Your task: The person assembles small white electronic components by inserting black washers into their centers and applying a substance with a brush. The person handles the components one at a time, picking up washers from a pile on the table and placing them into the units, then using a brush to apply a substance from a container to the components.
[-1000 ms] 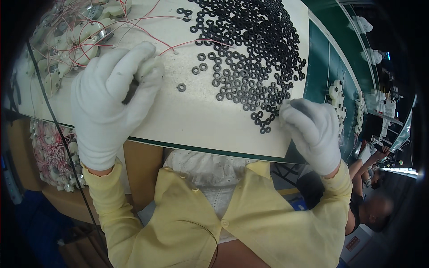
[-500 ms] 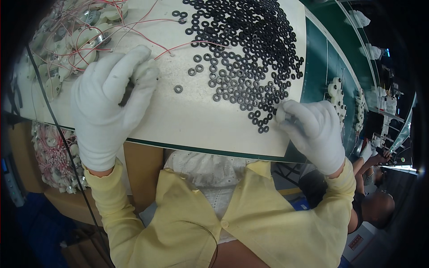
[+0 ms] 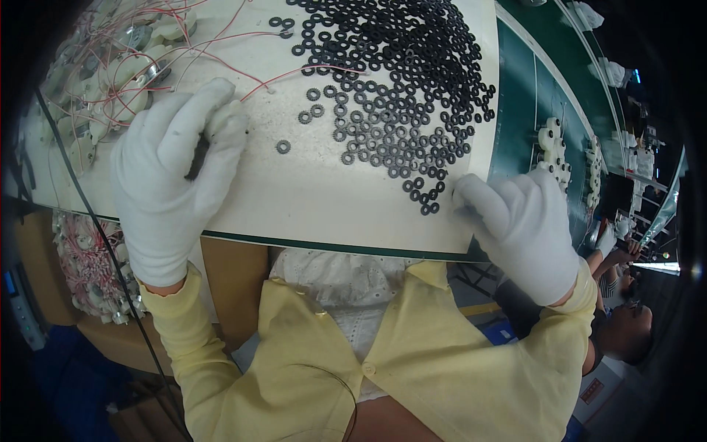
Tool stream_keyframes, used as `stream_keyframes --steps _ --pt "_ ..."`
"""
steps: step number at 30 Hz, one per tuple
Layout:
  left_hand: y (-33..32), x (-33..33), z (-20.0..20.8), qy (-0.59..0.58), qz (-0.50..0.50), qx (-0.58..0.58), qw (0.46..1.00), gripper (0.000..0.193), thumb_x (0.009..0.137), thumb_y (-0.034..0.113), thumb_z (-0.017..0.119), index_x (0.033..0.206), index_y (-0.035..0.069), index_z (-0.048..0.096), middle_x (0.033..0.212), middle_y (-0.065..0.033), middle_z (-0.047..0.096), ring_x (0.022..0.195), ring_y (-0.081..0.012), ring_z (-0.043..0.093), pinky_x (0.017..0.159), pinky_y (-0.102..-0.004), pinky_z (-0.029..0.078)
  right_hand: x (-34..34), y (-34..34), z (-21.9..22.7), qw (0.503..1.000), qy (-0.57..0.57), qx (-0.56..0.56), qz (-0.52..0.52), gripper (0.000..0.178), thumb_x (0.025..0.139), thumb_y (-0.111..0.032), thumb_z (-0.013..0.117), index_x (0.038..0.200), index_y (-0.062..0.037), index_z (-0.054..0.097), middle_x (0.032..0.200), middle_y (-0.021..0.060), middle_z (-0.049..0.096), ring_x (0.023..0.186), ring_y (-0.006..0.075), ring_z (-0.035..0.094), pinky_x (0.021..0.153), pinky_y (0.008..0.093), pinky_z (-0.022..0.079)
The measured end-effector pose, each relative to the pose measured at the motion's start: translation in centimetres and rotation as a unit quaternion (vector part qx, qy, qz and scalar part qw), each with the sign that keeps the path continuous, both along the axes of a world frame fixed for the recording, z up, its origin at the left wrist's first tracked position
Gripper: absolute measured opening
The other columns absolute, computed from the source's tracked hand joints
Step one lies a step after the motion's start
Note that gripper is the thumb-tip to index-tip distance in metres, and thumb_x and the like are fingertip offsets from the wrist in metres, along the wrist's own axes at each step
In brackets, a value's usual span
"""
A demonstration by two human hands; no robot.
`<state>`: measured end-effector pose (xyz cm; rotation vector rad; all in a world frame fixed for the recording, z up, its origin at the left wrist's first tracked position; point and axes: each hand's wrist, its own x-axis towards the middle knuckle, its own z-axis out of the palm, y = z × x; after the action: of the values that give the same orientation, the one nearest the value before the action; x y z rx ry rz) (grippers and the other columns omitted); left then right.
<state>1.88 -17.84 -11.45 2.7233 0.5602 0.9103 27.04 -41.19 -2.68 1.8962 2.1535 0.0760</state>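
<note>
My left hand [image 3: 166, 173], in a white glove, is raised over the left part of the white board [image 3: 317, 206]. Its fingers curl to meet the thumb in a pinch, and what lies between the tips I cannot make out. At the board's front right corner, my right hand [image 3: 523, 225], gloved too, has thumb and fingers pressed together; anything in them is hidden. It is just right of the nearest small black toothed rings [image 3: 423, 197]. A thick spread of these black rings [image 3: 412, 51] covers the back right of the board. One ring [image 3: 283, 146] lies alone near my left hand.
Cream and metal parts with red and white wires [image 3: 121, 81] pile up at the back left. Below the table edge, a cardboard box [image 3: 110, 335] holds more wired parts [image 3: 92, 269]. A black cable [image 3: 88, 191] crosses the left. Cream parts [image 3: 552, 151] line the green surface right; a person [image 3: 622, 331] is beyond.
My right hand has drawn slightly away from the nearest rings, toward me. My left hand stays pinched and has shifted a little left. The board's contents sit slightly further left in view.
</note>
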Motion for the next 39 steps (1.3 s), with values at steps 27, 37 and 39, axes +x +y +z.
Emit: stream_keyframes --steps 27,37,39 --pt "-0.7 1.1 1.3 0.078 0.032 0.028 0.996 0.029 0.09 0.014 0.07 0.117 0.004 0.067 0.112 -0.0161 0.067 0.1 -0.0351 0.064 0.085 -0.0418 0.052 1.5 -4.7 -1.6 0.978 0.155 0.031 -0.133 0.028 0.078 -0.032 0.075 0.091 -0.0118 0.062 0.064 0.0061 0.058 0.054 0.0287 0.06 0.052 0.04 0.047" --pt "-0.6 -0.2 0.0 0.094 0.066 0.068 0.991 0.028 0.092 0.017 0.071 0.116 0.003 0.064 0.114 -0.0169 0.063 0.101 -0.0371 0.062 0.085 -0.0464 0.05 8.3 -13.9 7.1 0.94 0.079 0.013 -0.331 0.018 0.086 -0.019 0.068 0.103 -0.0143 0.074 0.075 0.0109 0.069 0.065 0.0277 0.068 0.06 0.0379 0.054" --pt "-0.8 -0.3 0.0 0.089 0.068 0.07 0.991 0.028 0.092 0.016 0.071 0.116 0.003 0.064 0.113 -0.0165 0.063 0.101 -0.0368 0.061 0.085 -0.0463 0.05 11.8 -13.9 7.0 0.893 0.04 0.004 -0.448 0.016 0.091 -0.018 0.064 0.104 -0.016 0.074 0.081 0.0121 0.071 0.069 0.0297 0.069 0.065 0.0377 0.055"
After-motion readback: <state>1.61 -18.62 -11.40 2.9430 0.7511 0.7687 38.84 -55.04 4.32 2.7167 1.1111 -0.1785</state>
